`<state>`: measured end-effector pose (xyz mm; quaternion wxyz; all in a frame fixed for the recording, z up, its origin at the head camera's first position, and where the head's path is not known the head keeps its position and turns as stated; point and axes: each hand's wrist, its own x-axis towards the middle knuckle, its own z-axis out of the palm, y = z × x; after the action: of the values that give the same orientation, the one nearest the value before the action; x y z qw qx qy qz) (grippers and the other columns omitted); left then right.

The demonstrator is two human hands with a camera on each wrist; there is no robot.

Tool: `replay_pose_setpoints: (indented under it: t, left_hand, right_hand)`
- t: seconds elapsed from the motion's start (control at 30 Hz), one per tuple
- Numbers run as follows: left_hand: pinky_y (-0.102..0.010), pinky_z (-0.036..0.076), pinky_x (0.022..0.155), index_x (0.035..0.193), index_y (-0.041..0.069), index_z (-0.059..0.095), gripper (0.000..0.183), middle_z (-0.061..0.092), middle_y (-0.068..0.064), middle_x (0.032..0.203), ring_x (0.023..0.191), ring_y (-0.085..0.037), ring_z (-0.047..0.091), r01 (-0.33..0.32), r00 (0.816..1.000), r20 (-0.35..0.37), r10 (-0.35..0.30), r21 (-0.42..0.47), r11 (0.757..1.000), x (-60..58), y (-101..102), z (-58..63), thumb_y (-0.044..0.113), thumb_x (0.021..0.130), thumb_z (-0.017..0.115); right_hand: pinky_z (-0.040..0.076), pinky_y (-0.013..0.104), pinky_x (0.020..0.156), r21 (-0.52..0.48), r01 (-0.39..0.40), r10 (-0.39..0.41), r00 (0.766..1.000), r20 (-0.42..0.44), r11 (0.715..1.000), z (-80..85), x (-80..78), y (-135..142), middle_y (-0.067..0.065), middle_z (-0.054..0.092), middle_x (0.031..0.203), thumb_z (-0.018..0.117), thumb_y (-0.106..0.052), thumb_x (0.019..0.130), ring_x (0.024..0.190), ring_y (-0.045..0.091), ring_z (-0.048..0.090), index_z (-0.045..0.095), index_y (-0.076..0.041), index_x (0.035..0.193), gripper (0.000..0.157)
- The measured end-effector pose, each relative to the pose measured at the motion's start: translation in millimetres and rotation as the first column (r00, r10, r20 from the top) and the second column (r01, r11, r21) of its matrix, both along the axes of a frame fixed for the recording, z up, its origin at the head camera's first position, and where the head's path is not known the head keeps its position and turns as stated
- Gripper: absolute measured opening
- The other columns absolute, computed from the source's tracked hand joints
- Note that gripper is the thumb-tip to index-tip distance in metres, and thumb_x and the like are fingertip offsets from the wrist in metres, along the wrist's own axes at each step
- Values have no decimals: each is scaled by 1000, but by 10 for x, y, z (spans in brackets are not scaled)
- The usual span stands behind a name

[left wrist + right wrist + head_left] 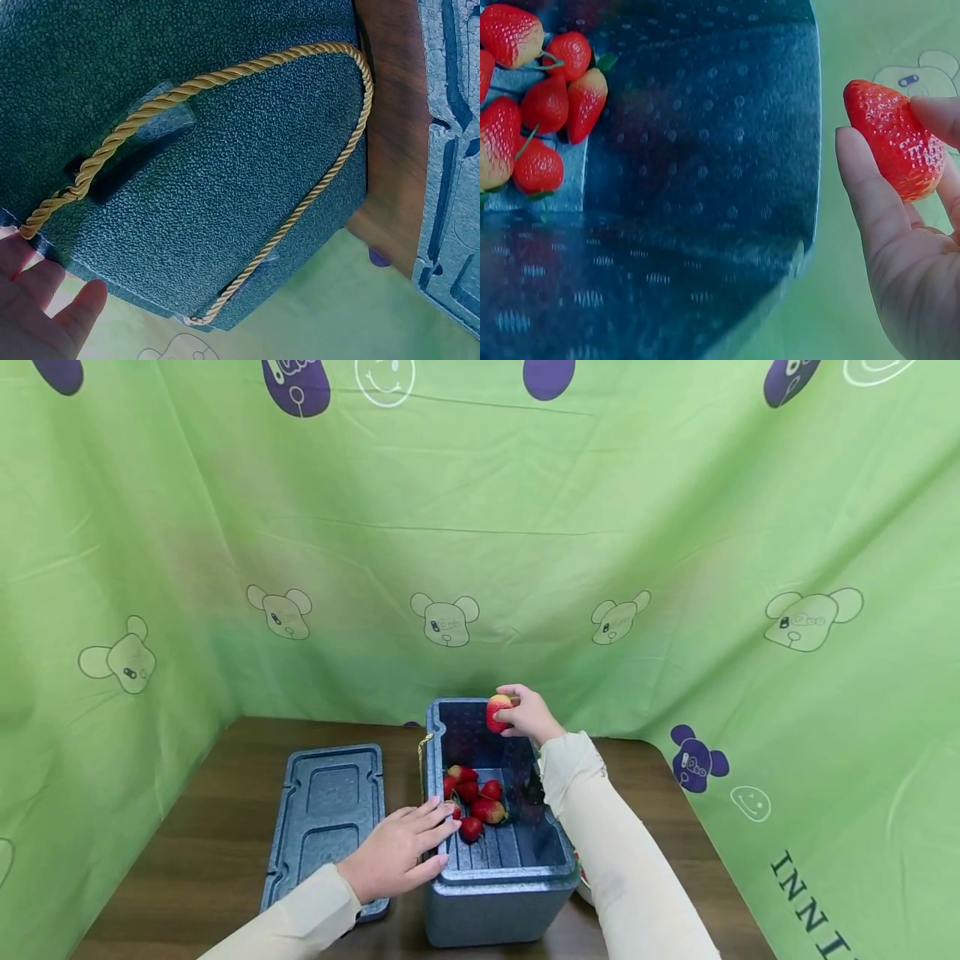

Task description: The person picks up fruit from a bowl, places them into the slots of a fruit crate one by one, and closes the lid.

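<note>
Currently, your right hand [534, 717] has thumb and fingertips clamped on a single strawberry [498, 715], just below the middle of the head frame, at the upper end of the box [504, 874]. In that view the fruit's long axis stands roughly upright, pale end on top. Your left hand [401, 850] lies over the box's left rim, with its fingers extended and apart, gripping no fruit that you can make out.

Note the governing relation, as a judgement: the loose strawberries [489, 812] sit on the box floor, below and to the left of your right hand in the head frame. Your left hand is nearer to them. Whether the pinched fruit is inside or just outside the far rim, you cannot tell for certain.

Observe the edges. The box's long axis runs from top to bottom of the frame, its walls enclosing the pile; ribbed floor shows below the fruit, toward the near wall. A gold rope [225, 74] loops along the outer left side. Farther left, the lid [330, 814] lies flat on the table [198, 827]. At lower right, your right sleeve [637, 868] partly hides a pale vessel [587, 893]. Beyond the table hangs the green cloth [375, 543].
</note>
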<state>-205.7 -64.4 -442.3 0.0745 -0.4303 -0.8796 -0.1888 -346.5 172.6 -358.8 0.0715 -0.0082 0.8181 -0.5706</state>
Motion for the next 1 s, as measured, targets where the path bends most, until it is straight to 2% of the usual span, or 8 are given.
replay_pose_setpoints:
  t: [0.27,0.4,0.67,0.8,0.9,1.0]
  left_hand:
    - [-45,39,102,136,8,55,45,48,-11,142,134,-26,41,12,999,-43,-11,30,999,-4,-14,-16,33,98,50]
    - [-46,39,102,136,9,55,45,48,-10,142,134,-26,41,14,999,-29,-13,38,999,-4,-10,-13,33,98,49]
    - [-47,41,100,136,9,55,45,49,-10,141,133,-26,42,10,1000,-19,-9,51,999,4,-4,0,32,97,51]
    - [-47,40,101,136,9,55,45,49,-10,142,134,-26,42,8,1000,-20,-8,45,999,5,-6,9,32,98,50]
    - [-47,40,101,136,10,55,45,48,-9,142,134,-26,41,4,1000,0,-4,36,999,4,-4,12,33,98,49]
    - [-47,39,102,137,11,54,47,46,-8,144,135,-25,40,0,1000,27,-1,19,1000,4,0,10,36,99,46]
  right_hand:
    - [57,32,63,-30,-12,13,1000,18,999,-60,-22,-136,22,53,117,58,8,85,89,25,60,46,4,134,51]
    - [57,34,66,-33,-7,8,1000,29,999,-95,-30,-175,22,53,117,57,8,85,90,25,59,46,4,134,50]
    - [56,32,62,12,-13,13,999,32,1000,-169,-16,-230,23,55,115,58,7,84,89,27,61,48,4,133,50]
    - [57,36,66,25,-23,22,999,41,999,-235,-26,-239,24,55,116,57,8,83,87,26,60,48,5,133,51]
    - [57,40,70,29,-28,27,998,49,999,-290,-32,-239,23,56,113,57,10,82,84,24,60,48,5,133,52]
    - [57,39,68,32,-26,24,998,53,999,-332,-12,-242,22,56,110,56,12,81,81,23,59,48,6,132,52]
